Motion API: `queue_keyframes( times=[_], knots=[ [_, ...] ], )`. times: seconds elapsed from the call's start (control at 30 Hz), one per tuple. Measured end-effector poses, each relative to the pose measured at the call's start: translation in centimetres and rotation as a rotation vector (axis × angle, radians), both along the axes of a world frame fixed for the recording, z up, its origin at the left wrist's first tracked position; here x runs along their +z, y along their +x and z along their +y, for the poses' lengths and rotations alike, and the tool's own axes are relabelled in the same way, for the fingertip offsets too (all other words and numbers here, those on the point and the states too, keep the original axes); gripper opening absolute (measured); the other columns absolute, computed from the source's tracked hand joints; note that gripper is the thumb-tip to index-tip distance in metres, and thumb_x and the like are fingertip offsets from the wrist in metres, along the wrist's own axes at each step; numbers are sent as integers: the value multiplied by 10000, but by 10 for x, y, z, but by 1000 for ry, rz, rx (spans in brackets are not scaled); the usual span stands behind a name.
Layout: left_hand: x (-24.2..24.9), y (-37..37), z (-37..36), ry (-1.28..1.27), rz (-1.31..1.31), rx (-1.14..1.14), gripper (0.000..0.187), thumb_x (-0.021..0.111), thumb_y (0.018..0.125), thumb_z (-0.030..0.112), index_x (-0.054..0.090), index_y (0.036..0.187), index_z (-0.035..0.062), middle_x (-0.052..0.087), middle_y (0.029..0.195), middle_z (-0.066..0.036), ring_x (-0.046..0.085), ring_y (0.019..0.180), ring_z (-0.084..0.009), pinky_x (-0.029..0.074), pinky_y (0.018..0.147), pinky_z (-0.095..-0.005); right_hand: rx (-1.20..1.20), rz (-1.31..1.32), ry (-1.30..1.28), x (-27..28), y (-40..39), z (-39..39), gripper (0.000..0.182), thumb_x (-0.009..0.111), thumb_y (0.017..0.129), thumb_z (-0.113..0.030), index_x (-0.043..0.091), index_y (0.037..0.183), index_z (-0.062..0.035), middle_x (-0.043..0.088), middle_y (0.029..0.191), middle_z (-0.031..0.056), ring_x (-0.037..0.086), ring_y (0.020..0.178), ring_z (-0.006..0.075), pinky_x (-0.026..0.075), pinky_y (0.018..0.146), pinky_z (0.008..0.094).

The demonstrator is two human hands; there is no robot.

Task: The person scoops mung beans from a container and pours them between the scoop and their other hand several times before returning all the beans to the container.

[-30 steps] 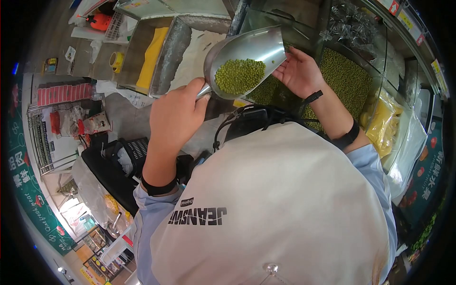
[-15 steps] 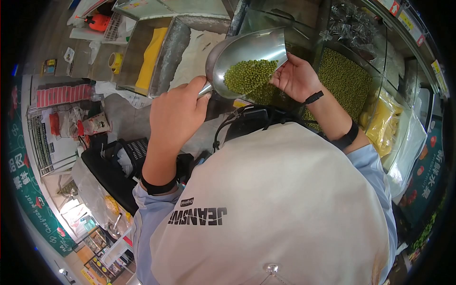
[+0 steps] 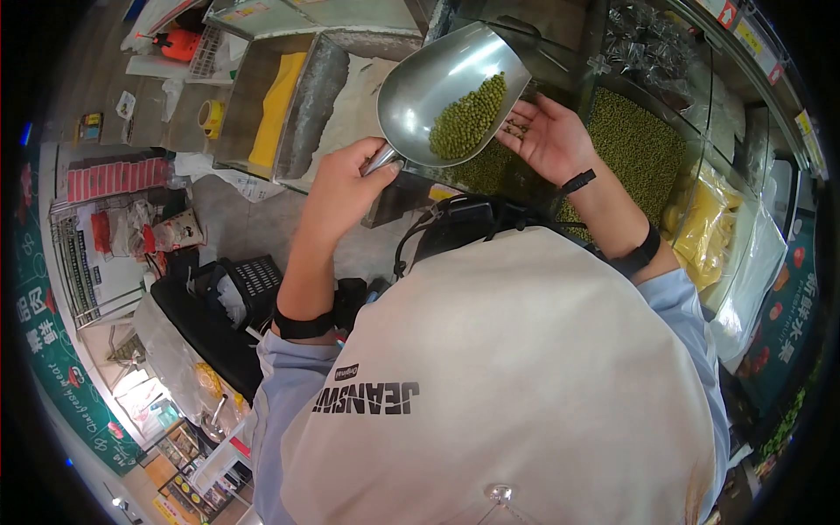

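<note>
My left hand [image 3: 350, 185] is closed round the handle of a metal scoop [image 3: 429, 83]. The scoop is tilted, and small green beans [image 3: 468, 118] lie in a heap towards its lip. Beside that lip my right hand [image 3: 549, 140] is palm up with its fingers apart, and a few beans rest on the fingers. Below the scoop, a bin partly hidden by it holds more green beans [image 3: 486, 171]. To the right of my right hand is a larger bin of green beans [image 3: 634, 144].
A bin of white powder [image 3: 350, 101] and one with yellow contents [image 3: 278, 109] stand to the left. Dark packets [image 3: 647, 52] lie at the upper right, above yellow bags [image 3: 704, 227]. A black basket [image 3: 254, 280] is at the lower left.
The scoop has turned and tipped, its beans now gathered nearer the lip. My left hand has shifted slightly right. Beans now show on my right hand's fingers, which are spread wider.
</note>
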State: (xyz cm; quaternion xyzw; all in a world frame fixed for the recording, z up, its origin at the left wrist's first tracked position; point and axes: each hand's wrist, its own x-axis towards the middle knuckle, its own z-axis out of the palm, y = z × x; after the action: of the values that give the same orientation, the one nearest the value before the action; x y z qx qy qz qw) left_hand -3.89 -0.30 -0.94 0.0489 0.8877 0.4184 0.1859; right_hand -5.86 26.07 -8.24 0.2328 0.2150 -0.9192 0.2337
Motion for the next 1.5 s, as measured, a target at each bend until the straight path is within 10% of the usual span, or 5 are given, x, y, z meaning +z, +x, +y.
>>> queue_keyframes(
  times=[0.37, 0.67, 1.5],
  knots=[
    [-2, 14, 12, 208, -114, 171, 247, 626, 763, 100, 593, 979, -17, 522, 652, -19, 434, 598, -69, 376, 553, -233, -11, 22, 121, 7, 1, 4, 475, 236, 950, -250, 403, 1188, 125, 522, 1139, 234, 508, 1071, 326, 408, 954, 405],
    [-4, 16, 40, -128, 356, 185, 299, 627, 757, 172, 590, 1039, 81, 606, 702, -147, 593, 626, -302, 455, 586, -326, -32, 86, 9, 10, -3, -2, 462, 204, 962, -242, 381, 1191, 118, 473, 1188, 220, 468, 1110, 315, 400, 967, 416],
    [25, 8, 32, -574, 626, -128, 251, 618, 735, 212, 592, 983, 182, 609, 703, -58, 599, 613, -282, 459, 516, -384, 16, 55, 7, 5, 4, -14, 367, 207, 952, -194, 378, 1206, 7, 483, 1178, 153, 495, 1100, 300, 448, 920, 434]
  ],
)
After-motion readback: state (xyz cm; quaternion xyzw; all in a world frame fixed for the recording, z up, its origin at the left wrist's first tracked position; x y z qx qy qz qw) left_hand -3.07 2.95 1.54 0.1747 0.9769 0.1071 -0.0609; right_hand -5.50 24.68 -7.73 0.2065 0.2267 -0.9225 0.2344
